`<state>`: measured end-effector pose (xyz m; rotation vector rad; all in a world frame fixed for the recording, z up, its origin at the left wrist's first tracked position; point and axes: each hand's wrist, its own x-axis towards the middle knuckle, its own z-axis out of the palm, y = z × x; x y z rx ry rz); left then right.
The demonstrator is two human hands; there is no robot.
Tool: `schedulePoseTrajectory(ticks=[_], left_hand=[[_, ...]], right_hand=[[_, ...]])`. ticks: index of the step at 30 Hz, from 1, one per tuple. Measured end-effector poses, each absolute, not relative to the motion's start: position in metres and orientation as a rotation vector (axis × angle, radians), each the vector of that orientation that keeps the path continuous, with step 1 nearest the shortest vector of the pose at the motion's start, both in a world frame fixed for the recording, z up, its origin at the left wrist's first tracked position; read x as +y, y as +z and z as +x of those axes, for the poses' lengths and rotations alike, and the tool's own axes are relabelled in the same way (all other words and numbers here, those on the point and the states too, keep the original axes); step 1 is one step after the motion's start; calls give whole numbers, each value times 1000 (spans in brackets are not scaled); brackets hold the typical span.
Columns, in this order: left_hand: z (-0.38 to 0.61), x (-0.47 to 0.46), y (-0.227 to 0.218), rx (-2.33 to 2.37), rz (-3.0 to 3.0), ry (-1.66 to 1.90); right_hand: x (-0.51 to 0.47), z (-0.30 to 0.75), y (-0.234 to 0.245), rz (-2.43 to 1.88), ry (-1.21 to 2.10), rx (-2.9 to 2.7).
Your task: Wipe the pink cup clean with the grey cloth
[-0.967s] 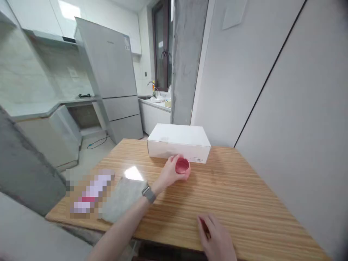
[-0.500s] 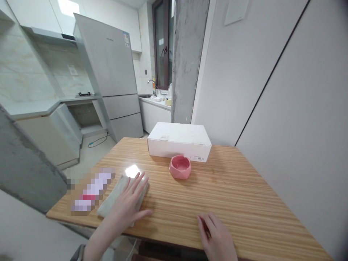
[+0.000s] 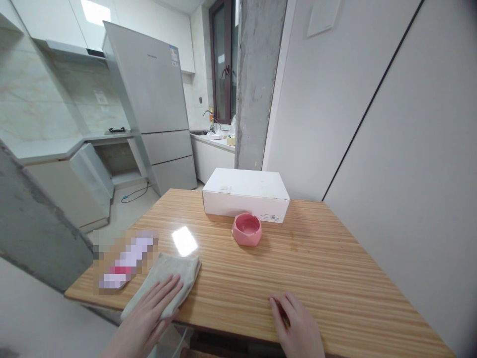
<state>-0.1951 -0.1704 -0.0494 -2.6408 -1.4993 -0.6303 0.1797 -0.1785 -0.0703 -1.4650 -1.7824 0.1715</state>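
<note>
One pale item (image 3: pixel 130 256) with a red patch, blurred into squares, lies on the bench (image 3: pixel 335 278), just beyond the left hand (image 3: pixel 152 304) and a little to its left. Farther off in that direction, well past the bench, stands a fridge (image 3: pixel 149 84).

The left hand itself lies palm down, its fingers straight and almost side by side, flat on a cloth (image 3: pixel 179 266). This cloth, grey-green and folded, reaches out past the fingertips, and its near end runs under the hand. A bright glare (image 3: pixel 185 241) shines on the bench just beyond the cloth, ahead of the same fingers.

Well ahead of the left hand and to its right sits a white box (image 3: pixel 246 191), closed. On the box's near side is a pink bowl (image 3: pixel 248 231), upright, apart from both hands; I cannot tell whether it touches the box.

The right hand (image 3: pixel 297 323) rests at the near edge of the bench, nearer than the bowl and to its right. Its fingers curl loosely toward the thumb; whether their tips meet I cannot tell. Beyond this hand, to its right, rises a white wall (image 3: pixel 402 149).
</note>
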Motion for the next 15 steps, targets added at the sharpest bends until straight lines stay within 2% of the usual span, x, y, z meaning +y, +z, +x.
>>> schedulePoseTrajectory(ticks=[4,8,10,12,15], left_hand=[[-151,-153,-27,-1801,-2676,-1080],[-82,-143,2,-1874,-2815,-1471],[-54,-143,7,-1757,-2967,-1455],[-32,-147,5,-1599,-3124,-1287],[-10,-157,0,-1295,-3268,-969]], right_hand=[[-175,154,-54,-1378,812,-1525],[-168,121,-38,-974,1608,-894],[-165,115,-30,-745,1842,-632],[-164,118,-25,-594,1944,-494],[-165,132,-27,-645,1846,-381]])
